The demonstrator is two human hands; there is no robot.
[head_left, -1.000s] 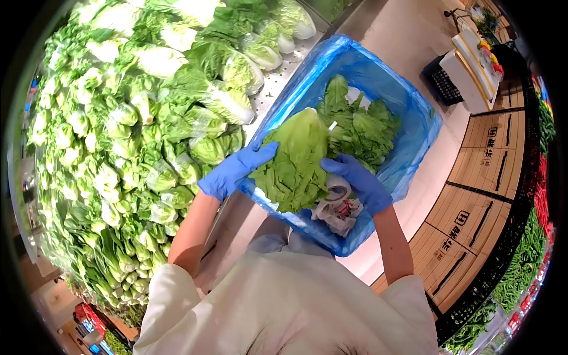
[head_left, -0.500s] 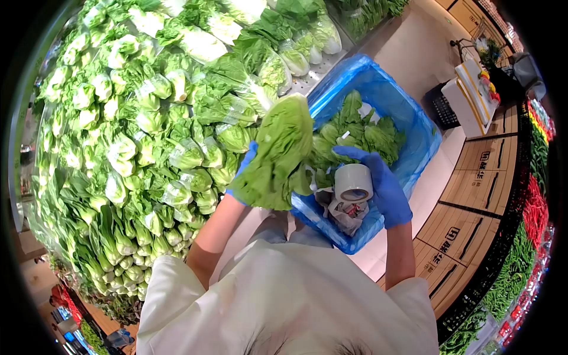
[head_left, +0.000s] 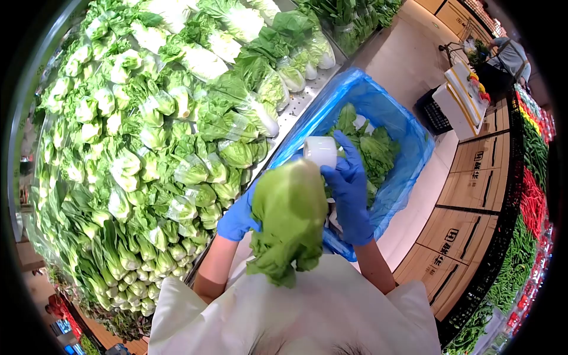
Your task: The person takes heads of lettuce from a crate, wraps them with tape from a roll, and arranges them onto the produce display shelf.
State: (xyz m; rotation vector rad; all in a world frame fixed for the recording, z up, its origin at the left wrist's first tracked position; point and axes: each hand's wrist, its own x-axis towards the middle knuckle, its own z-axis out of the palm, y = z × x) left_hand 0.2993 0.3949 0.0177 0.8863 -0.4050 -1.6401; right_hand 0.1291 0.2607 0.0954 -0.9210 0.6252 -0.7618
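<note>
My left hand [head_left: 239, 214], in a blue glove, grips a green leafy head of lettuce [head_left: 290, 222] from its left side, with the leaves hanging toward my chest. Gloved in blue too, my right hand [head_left: 350, 201] holds a white roll of tape [head_left: 320, 150] just beyond the lettuce's pale end. The lettuce hides part of both hands' fingers. Behind the right hand stands a bin with a blue plastic liner [head_left: 408, 121], and loose green leaves [head_left: 377, 148] lie inside it.
A sloping display of wrapped greens [head_left: 127, 168] fills the left, with Chinese cabbages [head_left: 204, 61] at its top and bok choy [head_left: 127, 260] lower down. Cardboard boxes [head_left: 461, 231] line the right. Farther off are a white foam box [head_left: 458, 103], a black crate [head_left: 433, 112] and a person [head_left: 510, 59].
The lettuce has come closer to my body and turned, its pale end now nearer the tape. My right hand has brought the tape roll up and left, out of the bin area.
</note>
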